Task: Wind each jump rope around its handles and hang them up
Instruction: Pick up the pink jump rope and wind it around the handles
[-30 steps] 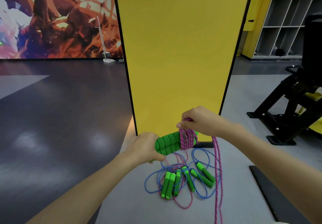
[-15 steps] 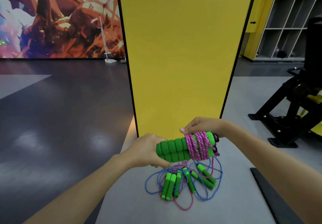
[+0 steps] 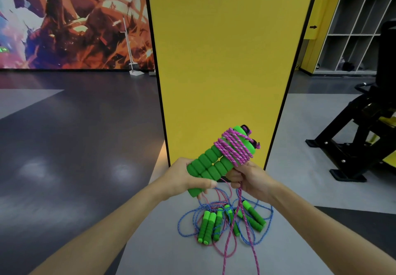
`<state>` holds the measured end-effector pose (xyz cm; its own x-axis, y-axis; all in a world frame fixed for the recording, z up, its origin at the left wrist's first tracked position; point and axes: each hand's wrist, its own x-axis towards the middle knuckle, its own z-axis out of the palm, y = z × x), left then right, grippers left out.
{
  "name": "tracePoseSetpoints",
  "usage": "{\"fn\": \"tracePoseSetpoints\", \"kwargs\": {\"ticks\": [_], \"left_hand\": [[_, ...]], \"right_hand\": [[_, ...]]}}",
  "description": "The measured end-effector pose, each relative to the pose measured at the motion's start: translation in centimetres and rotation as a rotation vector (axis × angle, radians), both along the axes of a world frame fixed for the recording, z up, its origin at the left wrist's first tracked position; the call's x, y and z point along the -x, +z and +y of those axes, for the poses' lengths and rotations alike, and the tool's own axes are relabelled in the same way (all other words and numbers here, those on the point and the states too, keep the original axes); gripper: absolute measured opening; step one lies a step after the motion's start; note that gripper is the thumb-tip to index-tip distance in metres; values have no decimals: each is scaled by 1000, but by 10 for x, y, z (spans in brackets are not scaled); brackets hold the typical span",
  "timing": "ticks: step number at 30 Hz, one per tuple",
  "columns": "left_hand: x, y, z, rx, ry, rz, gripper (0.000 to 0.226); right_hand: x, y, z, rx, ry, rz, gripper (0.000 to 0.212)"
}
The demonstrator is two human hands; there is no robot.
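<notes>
"Looking at the hands first, what do they hold?"

"The left hand wraps around the lower ends of two green foam handles. They are held side by side and tilted up to the right, with the thumb across the front. A pink rope is coiled many times round their upper half."

"And the right hand?"

"The right hand sits just below the coils with its fingers curled, pinching the loose pink strand. The strand hangs down and runs off the bottom edge of the view."

"Where are the other ropes?"

"A tangled heap of jump ropes lies on the grey floor directly beneath the hands. It has several green handles with blue and pink cords looped about them."

"What surrounds all this?"

"A tall yellow panel with black edges stands just beyond the heap. To the right are a black metal frame and grey cubby shelves. To the left, dark glossy flooring leads to a colourful mural."
</notes>
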<state>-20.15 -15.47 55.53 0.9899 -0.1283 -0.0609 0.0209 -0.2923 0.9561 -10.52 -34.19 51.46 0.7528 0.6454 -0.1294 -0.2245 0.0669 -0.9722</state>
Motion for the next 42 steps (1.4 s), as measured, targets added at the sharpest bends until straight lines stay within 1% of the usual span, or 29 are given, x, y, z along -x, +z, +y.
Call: {"fn": "tracePoseSetpoints", "kwargs": {"ticks": [2,4,6,9,11,13,15,17,20,22,23,27,31,34,37,40,42], "left_hand": [[-1,-2,0,31,41,16,10],[-3,-4,-1,71,88,30,8],[-3,-4,-2,90,131,46,7],[-3,-6,-5,84,234,59,9],[-5,-10,-4,42,291,48,11],[-8,-16,-4,-49,326,19,15],[-10,-19,-4,-194,378,-4,17],[-12,-19,-5,-414,406,-25,20],[-12,-14,-8,-724,387,-45,23],[-13,-12,-9,-919,354,-65,26],[-14,-12,-9,-984,333,-72,28],[-15,-14,-5,-1082,213,-86,39],[-14,-14,-8,-1151,48,-153,37],[-12,-12,-8,-1201,-62,-226,37],[-10,-10,-5,-1131,-111,-281,35],[-8,-9,0,-1051,-118,-310,35],[-6,-10,2,-953,-114,-329,35]], "right_hand": [[4,-2,-5,-18,24,-40,25],[8,-1,-8,46,59,-154,21],[11,1,-9,142,90,-269,26],[16,8,-10,295,90,-336,33],[17,14,-11,407,87,-404,35],[17,21,-11,536,78,-519,37],[18,30,-10,656,67,-656,38],[19,39,-9,746,70,-778,38],[17,48,-7,841,95,-916,36],[15,54,-6,882,114,-999,40],[14,58,-6,898,126,-1037,42],[8,75,-5,926,179,-1154,46],[1,90,1,1038,171,-1259,48],[-5,95,5,1074,203,-1262,43],[-18,89,6,1025,262,-1170,43],[-27,76,2,855,341,-945,40],[-26,70,0,745,395,-734,40]]}}
